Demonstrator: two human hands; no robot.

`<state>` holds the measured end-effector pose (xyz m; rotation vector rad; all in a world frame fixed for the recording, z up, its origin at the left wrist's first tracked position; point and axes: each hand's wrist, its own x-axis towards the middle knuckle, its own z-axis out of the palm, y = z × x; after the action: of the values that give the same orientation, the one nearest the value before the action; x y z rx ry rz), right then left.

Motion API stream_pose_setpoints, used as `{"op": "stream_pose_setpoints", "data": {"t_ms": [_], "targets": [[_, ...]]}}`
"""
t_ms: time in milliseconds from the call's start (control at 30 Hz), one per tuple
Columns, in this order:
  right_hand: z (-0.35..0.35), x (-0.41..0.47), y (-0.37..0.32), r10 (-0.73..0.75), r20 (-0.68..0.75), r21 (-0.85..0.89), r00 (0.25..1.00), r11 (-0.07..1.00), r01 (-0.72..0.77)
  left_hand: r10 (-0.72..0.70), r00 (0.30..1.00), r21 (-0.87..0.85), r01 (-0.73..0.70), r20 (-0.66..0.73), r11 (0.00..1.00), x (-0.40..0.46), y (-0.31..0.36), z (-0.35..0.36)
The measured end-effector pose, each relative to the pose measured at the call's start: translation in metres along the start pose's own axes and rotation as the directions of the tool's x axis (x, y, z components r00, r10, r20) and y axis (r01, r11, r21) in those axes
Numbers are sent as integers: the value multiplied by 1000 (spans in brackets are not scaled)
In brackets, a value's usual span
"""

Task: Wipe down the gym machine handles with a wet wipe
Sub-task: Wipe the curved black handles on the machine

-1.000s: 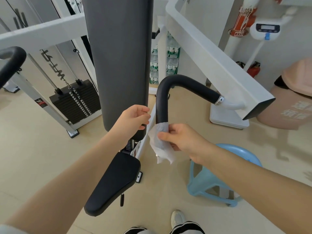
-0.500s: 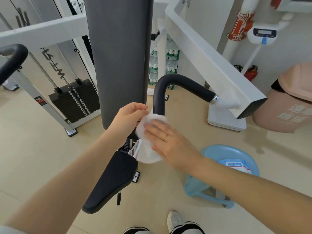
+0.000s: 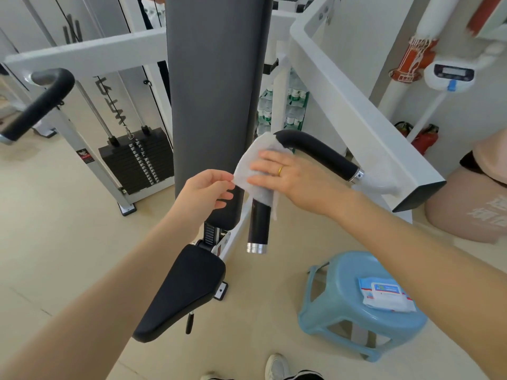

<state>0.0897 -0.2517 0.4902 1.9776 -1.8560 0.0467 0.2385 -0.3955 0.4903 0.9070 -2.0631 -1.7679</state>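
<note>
A white wet wipe (image 3: pixel 256 171) is draped over the bend of the machine's right handle (image 3: pixel 321 153), a black curved grip with a chrome end cap. My right hand (image 3: pixel 290 176) lies flat on the wipe, fingers spread, pressing it against the handle. My left hand (image 3: pixel 205 193) pinches the wipe's left edge between thumb and fingers. The handle's lower straight part (image 3: pixel 259 226) hangs bare below the wipe. The machine's left handle (image 3: pixel 38 105) sticks out at the far left, untouched.
The tall grey back pad (image 3: pixel 216 91) and black seat (image 3: pixel 181 292) stand just left of the handle. A blue plastic stool (image 3: pixel 343 305) holding a wipes packet (image 3: pixel 384 296) is at lower right. White frame beam (image 3: pixel 356 105), weight stack (image 3: pixel 137 157), pink bin (image 3: pixel 472 204) surround.
The wipe has gone from the handle's lower part up to its bend. My right hand changed from pinching it to pressing it flat, and my left hand came over to pinch its edge.
</note>
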Motion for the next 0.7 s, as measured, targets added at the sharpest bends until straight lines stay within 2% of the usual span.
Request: {"op": "stream_pose_setpoints", "data": {"t_ms": [67,200,267,367,467,533,600,633,700], "targets": [[-4,8,5,86,-9,-54,996,995,-87,-2,1000,2,2,2,1000,-1,1,4],[10,-3,-11,9,-31,-25,999,1000,-9,9,999,19,-10,45,1000,2,4,13],[12,-6,-3,25,-79,-51,997,998,-29,45,997,33,-47,60,998,4,9,17],[10,9,22,204,-165,-64,965,974,-216,91,995,45,-93,36,995,8,20,22],[9,16,33,400,-112,-67,910,911,-408,127,989,83,-133,75,988,13,28,27],[8,6,35,550,-42,-38,834,833,-552,133,983,135,-150,127,979,14,30,30],[4,-3,37,634,-61,-57,771,769,-637,118,980,202,-150,162,968,18,28,33],[3,-1,39,630,-77,-75,773,769,-635,107,979,222,-145,171,964,21,27,34],[3,14,39,534,1,-80,846,843,-532,109,977,232,-151,185,961,24,28,36]]}}
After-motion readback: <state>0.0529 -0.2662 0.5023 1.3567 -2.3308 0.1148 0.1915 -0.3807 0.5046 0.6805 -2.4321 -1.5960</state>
